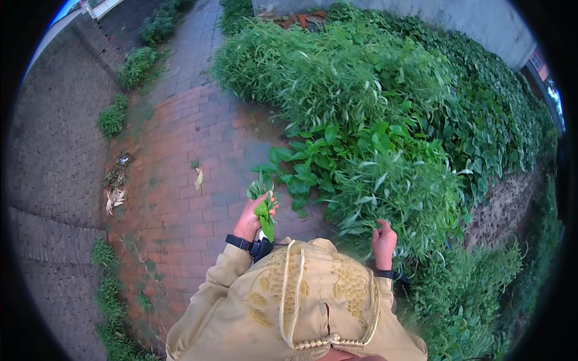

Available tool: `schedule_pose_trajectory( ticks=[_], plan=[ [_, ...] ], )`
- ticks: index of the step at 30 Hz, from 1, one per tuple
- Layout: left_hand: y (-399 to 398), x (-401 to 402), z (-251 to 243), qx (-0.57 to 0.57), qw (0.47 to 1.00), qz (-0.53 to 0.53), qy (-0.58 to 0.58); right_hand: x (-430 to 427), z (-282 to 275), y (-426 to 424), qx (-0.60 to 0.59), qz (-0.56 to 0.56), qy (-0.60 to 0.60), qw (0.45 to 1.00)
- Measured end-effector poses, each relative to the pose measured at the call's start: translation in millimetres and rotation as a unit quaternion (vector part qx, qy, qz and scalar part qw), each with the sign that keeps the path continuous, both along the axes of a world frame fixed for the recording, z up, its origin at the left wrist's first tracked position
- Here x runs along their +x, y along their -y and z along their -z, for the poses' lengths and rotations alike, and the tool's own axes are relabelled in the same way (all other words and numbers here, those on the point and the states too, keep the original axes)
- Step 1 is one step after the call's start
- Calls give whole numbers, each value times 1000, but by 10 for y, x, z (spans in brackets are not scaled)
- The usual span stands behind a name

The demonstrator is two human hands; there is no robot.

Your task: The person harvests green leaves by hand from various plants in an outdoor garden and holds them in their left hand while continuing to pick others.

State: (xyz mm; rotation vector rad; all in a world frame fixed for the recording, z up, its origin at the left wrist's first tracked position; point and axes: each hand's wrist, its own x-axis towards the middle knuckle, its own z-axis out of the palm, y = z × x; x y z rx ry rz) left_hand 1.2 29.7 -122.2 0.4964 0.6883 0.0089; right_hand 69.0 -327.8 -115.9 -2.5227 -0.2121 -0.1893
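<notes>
My left hand (pixel 255 212) is closed around a bunch of picked green leaves (pixel 265 216). Broad leaves hang down over the fingers, and narrower ones stick out above the thumb. To the right, my right hand (pixel 384 239) is at the near edge of a bushy, narrow-leaved plant (pixel 393 194). Its fingers are curled, with the index finger and thumb up against the foliage; whether a sprig is pinched between them is too small to tell. Between the two hands, farther off, a broad-leaved plant (pixel 307 167) leans over the paving.
Brick paving (pixel 194 225) runs along my left, bounded by a brick wall (pixel 54 135) with weeds (pixel 113 117) at its foot. A dry husk (pixel 199 178) and some litter (pixel 116 198) lie on it. Dense vines (pixel 487 113) climb at the right below a grey wall (pixel 451 27).
</notes>
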Motion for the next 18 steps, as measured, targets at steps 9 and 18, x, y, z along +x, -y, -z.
schedule_pose_trajectory(
  ticks=[9, 18],
  plan=[
    [-1346, -302, 118, 27, 997, -72, 4, 151, 44, -1400, -29, -80, 49, 995],
    [-1919, -753, 33, -2, 985, -165, 42, 648, 13, -2444, -9, -148, -6, 989]
  ],
)
